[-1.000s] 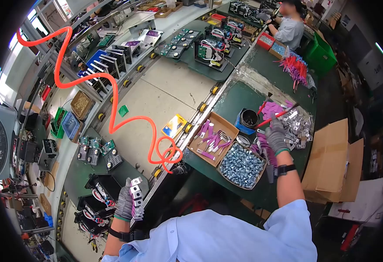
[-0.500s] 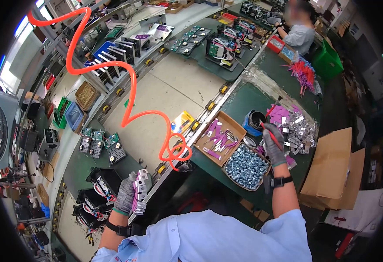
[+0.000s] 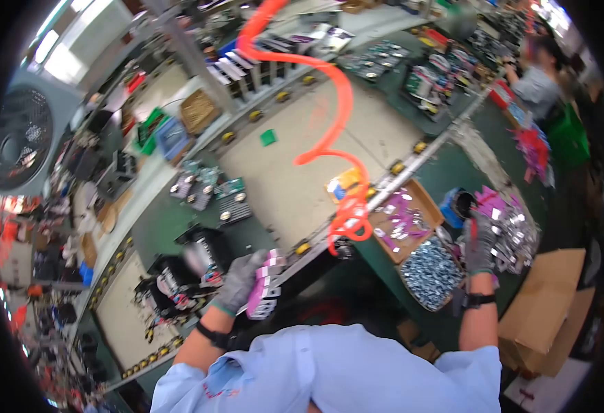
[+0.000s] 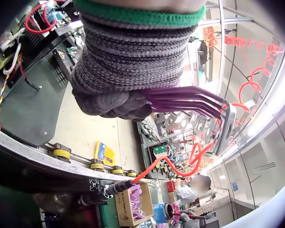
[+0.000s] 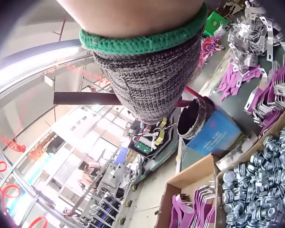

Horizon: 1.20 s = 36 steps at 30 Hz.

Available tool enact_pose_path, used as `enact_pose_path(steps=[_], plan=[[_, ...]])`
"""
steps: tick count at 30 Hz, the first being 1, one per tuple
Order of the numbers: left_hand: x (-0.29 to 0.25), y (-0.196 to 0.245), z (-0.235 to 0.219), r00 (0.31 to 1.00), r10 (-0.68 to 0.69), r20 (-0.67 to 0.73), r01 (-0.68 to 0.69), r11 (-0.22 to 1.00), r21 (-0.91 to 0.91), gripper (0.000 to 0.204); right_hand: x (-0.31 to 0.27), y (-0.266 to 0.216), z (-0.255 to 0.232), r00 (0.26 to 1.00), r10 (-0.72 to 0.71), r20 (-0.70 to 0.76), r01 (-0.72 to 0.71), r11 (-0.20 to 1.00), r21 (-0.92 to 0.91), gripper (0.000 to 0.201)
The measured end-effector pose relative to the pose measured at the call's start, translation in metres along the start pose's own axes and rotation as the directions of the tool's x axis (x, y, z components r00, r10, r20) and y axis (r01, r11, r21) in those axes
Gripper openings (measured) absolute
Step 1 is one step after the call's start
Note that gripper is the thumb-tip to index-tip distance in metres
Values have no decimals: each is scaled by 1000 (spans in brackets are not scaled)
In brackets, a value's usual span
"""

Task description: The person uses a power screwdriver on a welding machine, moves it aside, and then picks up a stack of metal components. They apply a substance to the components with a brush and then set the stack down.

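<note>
Gloved fingers of my left hand (image 3: 238, 283) (image 4: 128, 71) curl round the ends of several purple bent brackets (image 3: 263, 288) (image 4: 190, 99), whose bare metal ends fan outward. The gloved right hand (image 3: 480, 244) (image 5: 142, 80) is beside a dark round pot (image 3: 463, 204) (image 5: 192, 118) in a blue box (image 5: 216, 137). It grips a slim tool; a dark flat length (image 5: 85, 98) sticks out on one side and a red part (image 5: 194, 91) on the pot side. The glove hides the right fingers in the right wrist view, and whether the tool touches the pot cannot be told.
A carton of purple brackets (image 3: 422, 196) and a tray of bolts (image 3: 429, 272) stand near the right hand, with loose metal pieces (image 3: 512, 237) beyond. Red coiled hose (image 3: 343, 103) hangs over the conveyor. Black units (image 3: 171, 282) lie left; a cardboard box (image 3: 546, 303) stands right.
The head view has swung, shifting the scene rightward. The right hand has moved from above the loose pieces to beside the pot, still gripping the tool. The left hand's brackets are tilted differently.
</note>
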<state>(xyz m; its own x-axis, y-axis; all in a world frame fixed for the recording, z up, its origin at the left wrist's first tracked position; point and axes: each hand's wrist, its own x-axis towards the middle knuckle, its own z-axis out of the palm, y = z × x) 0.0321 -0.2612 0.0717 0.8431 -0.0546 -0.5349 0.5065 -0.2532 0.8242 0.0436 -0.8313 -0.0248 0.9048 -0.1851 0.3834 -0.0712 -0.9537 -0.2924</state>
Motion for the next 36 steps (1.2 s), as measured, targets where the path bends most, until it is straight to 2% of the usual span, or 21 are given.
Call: enact_pose_path(steps=[1, 3, 5, 7, 8, 9, 11, 12, 14, 17, 18, 19, 21, 25, 27, 28, 29, 31, 32, 33, 36], plan=[[-2, 6, -3, 999, -13, 48, 16, 998, -64, 62, -3, 1, -3, 999, -18, -43, 20, 997, 68, 27], [11, -18, -11, 998, 27, 56, -21, 995, -99, 59, -12, 7, -6, 995, 98, 34, -103, 975, 197, 28], [10, -20, -16, 994, 71, 79, -59, 988, -140, 59, -15, -23, -40, 995, -70, -76, 75, 996, 57, 29], [8, -18, -20, 986, 119, 117, -96, 979, -180, 59, -26, -60, -76, 988, -73, -133, 81, 995, 60, 29], [7, -15, -22, 978, 167, 124, -144, 974, -177, 61, -31, -81, -97, 992, 83, -95, -57, 967, 249, 28], [6, -13, -25, 968, 215, 129, -192, 966, -174, 62, -37, -101, -118, 974, 226, -27, -194, 885, 423, 28], [3, -7, -30, 961, 240, 135, -215, 961, -175, 63, -53, -137, -164, 919, 334, 208, -383, 641, 666, 27], [3, -4, -32, 955, 260, 140, -241, 960, -144, 64, -61, -159, -177, 921, 330, 207, -380, 642, 666, 27], [11, -11, -37, 941, 292, 173, -283, 956, -76, 66, -77, -207, -191, 928, 183, 323, -364, 278, 889, 27], [8, -1, -37, 935, 292, 199, -288, 956, -49, 68, -77, -285, -186, 923, 108, 370, -385, 245, 890, 24], [9, -1, -37, 935, 291, 201, -287, 957, -52, 68, -71, -292, -175, 923, -6, 385, -375, 204, 904, 24], [9, -1, -39, 926, 307, 221, -309, 951, -29, 68, -65, -301, -165, 922, -9, 387, -377, 206, 903, 24], [6, 3, -46, 920, 322, 222, -329, 944, -6, 67, -52, -317, -148, 879, -54, 474, -471, 66, 880, 26], [-7, 4, -58, 923, 318, 218, -310, 948, -71, 54, -36, -333, -130, 820, -140, 555, -554, 50, 831, 26], [-12, 0, -63, 924, 307, 227, -305, 951, -43, 51, -31, -342, -124, 785, -170, 595, -589, 92, 803, 25], [-19, 3, -61, 926, 341, 164, -328, 939, -102, 53, -27, -346, -119, 769, -152, 621, -598, 172, 783, 22], [-22, -2, -64, 928, 339, 155, -326, 940, -103, 53, -26, -346, -118, 765, -161, 623, -599, 173, 781, 22], [-24, -9, -73, 941, 316, 123, -318, 948, 1, 50, -21, -343, -116, 739, -125, 662, -637, 191, 747, 20], [-26, -11, -74, 948, 294, 119, -296, 955, -5, 49, -23, -347, -114, 795, -163, 584, -579, 80, 811, 19], [-30, -12, -75, 950, 288, 117, -289, 957, -6, 49, -24, -354, -117, 791, -164, 589, -585, 80, 807, 19], [-33, -6, -77, 945, 291, 148, -291, 957, -21, 48, -20, -372, -126, 739, -245, 627, -577, 249, 778, 22]])
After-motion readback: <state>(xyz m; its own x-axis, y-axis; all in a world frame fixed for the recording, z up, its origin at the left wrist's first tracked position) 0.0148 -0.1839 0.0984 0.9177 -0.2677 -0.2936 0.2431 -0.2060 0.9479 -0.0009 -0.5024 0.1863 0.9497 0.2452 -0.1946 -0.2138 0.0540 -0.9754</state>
